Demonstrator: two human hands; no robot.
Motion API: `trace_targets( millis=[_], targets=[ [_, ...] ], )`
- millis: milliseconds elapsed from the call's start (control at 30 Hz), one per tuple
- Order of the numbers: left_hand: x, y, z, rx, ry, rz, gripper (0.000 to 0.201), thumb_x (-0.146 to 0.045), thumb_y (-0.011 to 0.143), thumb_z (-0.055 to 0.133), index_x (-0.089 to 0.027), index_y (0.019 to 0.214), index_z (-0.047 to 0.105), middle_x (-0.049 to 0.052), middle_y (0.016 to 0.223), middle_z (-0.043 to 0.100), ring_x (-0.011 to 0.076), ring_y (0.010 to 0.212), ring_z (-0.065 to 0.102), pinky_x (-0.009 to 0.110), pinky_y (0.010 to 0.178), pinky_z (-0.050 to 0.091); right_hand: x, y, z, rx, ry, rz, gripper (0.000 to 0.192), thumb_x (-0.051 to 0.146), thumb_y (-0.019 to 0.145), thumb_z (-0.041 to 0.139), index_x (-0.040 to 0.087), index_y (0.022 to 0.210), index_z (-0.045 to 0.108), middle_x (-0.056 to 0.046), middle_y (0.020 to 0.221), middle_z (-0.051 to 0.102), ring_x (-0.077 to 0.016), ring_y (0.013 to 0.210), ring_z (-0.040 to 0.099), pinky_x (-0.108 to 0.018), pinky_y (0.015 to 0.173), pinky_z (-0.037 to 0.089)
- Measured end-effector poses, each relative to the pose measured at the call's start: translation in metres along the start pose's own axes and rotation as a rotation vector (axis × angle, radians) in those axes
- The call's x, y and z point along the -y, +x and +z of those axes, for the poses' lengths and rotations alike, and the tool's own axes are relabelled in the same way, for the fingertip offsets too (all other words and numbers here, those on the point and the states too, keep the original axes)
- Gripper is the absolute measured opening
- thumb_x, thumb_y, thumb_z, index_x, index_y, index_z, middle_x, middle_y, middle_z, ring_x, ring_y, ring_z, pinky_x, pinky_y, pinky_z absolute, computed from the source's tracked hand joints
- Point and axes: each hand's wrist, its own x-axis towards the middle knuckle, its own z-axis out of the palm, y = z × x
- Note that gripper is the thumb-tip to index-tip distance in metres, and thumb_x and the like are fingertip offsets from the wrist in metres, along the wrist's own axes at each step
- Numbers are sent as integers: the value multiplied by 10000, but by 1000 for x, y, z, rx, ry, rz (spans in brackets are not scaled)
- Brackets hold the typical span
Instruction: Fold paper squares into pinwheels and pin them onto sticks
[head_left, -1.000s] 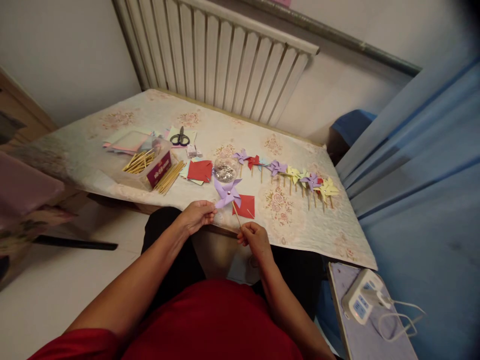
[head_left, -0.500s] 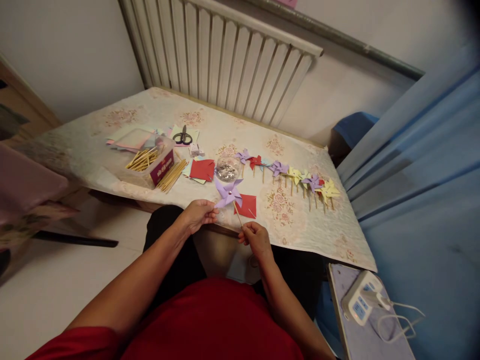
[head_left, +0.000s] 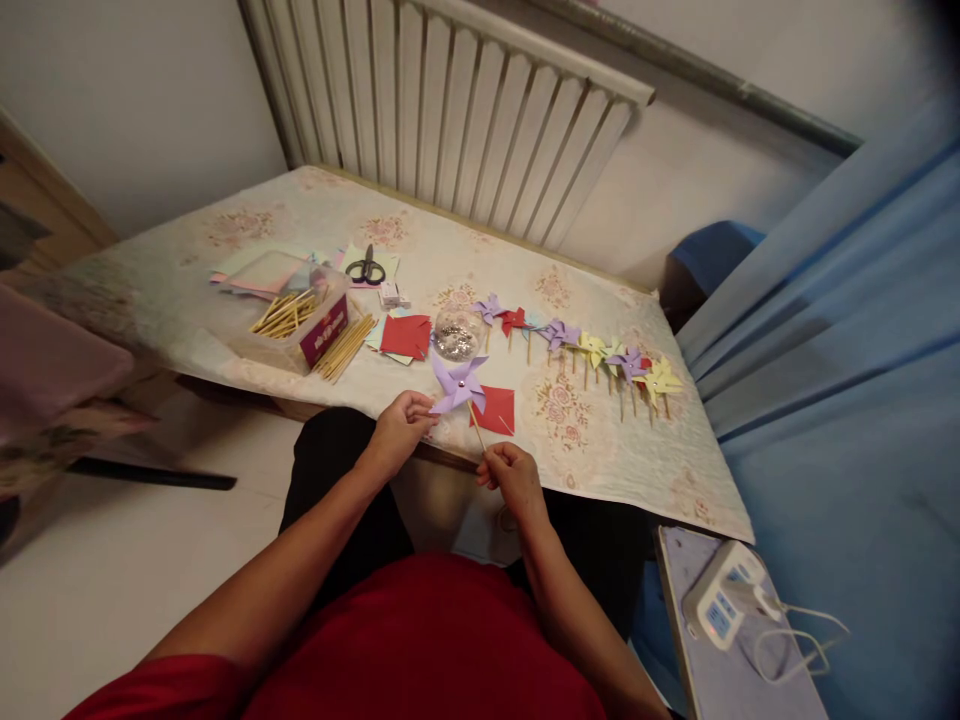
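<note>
Your left hand pinches the purple pinwheel; your right hand clamps its stick, slanting near-right.

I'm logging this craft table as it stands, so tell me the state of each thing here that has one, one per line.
Purple pinwheel: mounted on its stick, held up over the table edge.
Left hand: pinching a pinwheel blade.
Right hand: gripping the stick's lower end.
Scissors: closed, lying flat.
Stick box: open, sticks inside.
Finished pinwheels: lying in a row.
Red paper square: flat, unfolded.
Power strip: cable plugged in.
</note>
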Motion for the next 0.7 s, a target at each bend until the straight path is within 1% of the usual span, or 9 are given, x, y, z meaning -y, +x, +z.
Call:
trace_targets(
  millis=[100, 200, 333, 467, 567, 700],
  targets=[
    [5, 2, 2, -58, 153, 105, 212, -226, 643, 717, -190, 809, 590, -49, 665, 615, 121, 631, 572, 240, 625, 426, -1, 0, 1, 13, 17, 1, 221, 418, 688, 643, 202, 732, 622, 4, 591, 675, -151, 474, 625, -234, 448, 397],
    [5, 2, 4, -92, 287, 154, 137, -213, 674, 677, -197, 789, 605, -54, 637, 583, 127, 613, 540, 246, 608, 406, -2, 0, 1, 8, 29, 11, 225, 419, 682, 652, 202, 732, 621, 6, 588, 673, -149, 469, 622, -234, 445, 396],
    [-1, -1, 6, -116, 366, 159, 75, -183, 701, 641, -206, 757, 595, -55, 617, 560, 135, 600, 527, 249, 602, 402, -1, 0, 1, 7, 35, 25, 216, 410, 684, 658, 203, 724, 612, 4, 590, 674, -151, 477, 624, -237, 455, 409],
    [-6, -3, 8, -135, 414, 158, 63, -171, 717, 638, -211, 739, 596, -44, 630, 568, 144, 624, 531, 251, 626, 416, 1, -1, 1, 9, 30, 33, 201, 397, 700, 658, 202, 726, 616, 2, 591, 675, -153, 482, 626, -240, 457, 416],
    [-7, -3, 8, -146, 427, 157, 59, -177, 721, 650, -212, 741, 606, -35, 651, 583, 150, 644, 538, 253, 638, 421, 1, -2, 1, 10, 34, 29, 198, 393, 708, 659, 200, 726, 619, 4, 586, 673, -153, 480, 624, -240, 455, 418],
    [-6, -3, 7, -131, 426, 154, 49, -203, 738, 646, -210, 738, 598, -32, 641, 573, 150, 638, 534, 254, 628, 423, 1, -2, 2, 11, 36, 36, 195, 390, 703, 655, 201, 724, 611, 6, 584, 672, -149, 476, 623, -237, 455, 414]
  ],
)
